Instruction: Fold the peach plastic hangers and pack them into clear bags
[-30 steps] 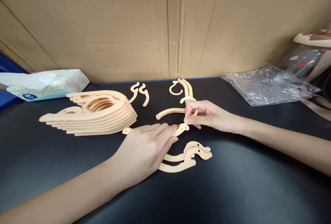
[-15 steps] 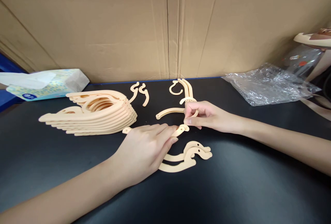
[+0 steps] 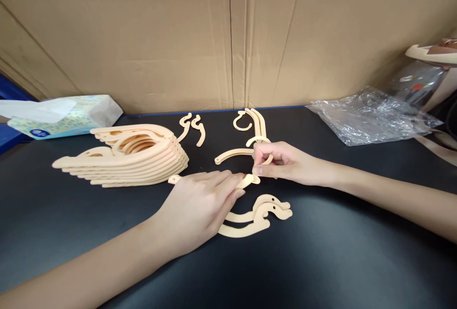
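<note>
My left hand [image 3: 203,202] is closed over a beige hanger arm [image 3: 246,181], whose ends stick out on both sides. Pinched in my right hand [image 3: 280,159] is a small curved beige hanger hook [image 3: 268,159]; its end, partly hidden by the fingers, meets or nearly meets the arm's right end. Just in front of the hands lie two loose hanger arms [image 3: 246,229], one overlapping the other. Behind the right hand are a straighter curved arm [image 3: 233,154] and a pair of upright strips [image 3: 260,122].
A tall stack of beige folding hangers [image 3: 143,156] stands on the left. Two small pieces [image 3: 199,130] and a loose hook [image 3: 243,123] lie at the back. A tissue pack [image 3: 67,116] is back left, a clear plastic bag [image 3: 371,116] back right, before a cardboard wall [image 3: 160,37].
My right hand has come slightly down and its fingertips now sit closer against the end of the hanger arm. That end has turned a little. The left hand stays almost in place.
</note>
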`<state>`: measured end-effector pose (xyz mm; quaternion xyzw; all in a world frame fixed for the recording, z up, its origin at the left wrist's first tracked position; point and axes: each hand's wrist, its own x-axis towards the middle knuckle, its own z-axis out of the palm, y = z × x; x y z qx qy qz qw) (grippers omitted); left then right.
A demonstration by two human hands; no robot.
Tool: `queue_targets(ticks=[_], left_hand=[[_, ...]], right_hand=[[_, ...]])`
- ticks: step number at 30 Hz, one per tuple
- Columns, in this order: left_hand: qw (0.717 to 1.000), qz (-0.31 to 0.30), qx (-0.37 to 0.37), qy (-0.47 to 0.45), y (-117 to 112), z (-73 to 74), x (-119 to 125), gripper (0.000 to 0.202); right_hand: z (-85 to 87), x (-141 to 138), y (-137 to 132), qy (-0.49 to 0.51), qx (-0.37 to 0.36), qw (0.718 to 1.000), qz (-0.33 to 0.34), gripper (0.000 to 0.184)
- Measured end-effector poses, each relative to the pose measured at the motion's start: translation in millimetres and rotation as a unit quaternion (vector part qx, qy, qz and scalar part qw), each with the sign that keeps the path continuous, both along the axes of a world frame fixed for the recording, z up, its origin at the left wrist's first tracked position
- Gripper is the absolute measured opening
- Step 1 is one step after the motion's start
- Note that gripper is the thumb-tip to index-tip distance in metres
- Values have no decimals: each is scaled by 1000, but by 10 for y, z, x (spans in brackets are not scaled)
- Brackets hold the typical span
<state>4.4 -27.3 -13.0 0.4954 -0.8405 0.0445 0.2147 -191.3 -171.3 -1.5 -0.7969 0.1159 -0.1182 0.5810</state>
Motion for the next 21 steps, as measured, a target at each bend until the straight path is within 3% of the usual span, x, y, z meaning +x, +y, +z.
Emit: queue_targets(ticks=[21], left_hand=[[999,27,18,-8,29,21,-18,26]], right_hand=[[15,8,31,3,-42,999,-8,38]])
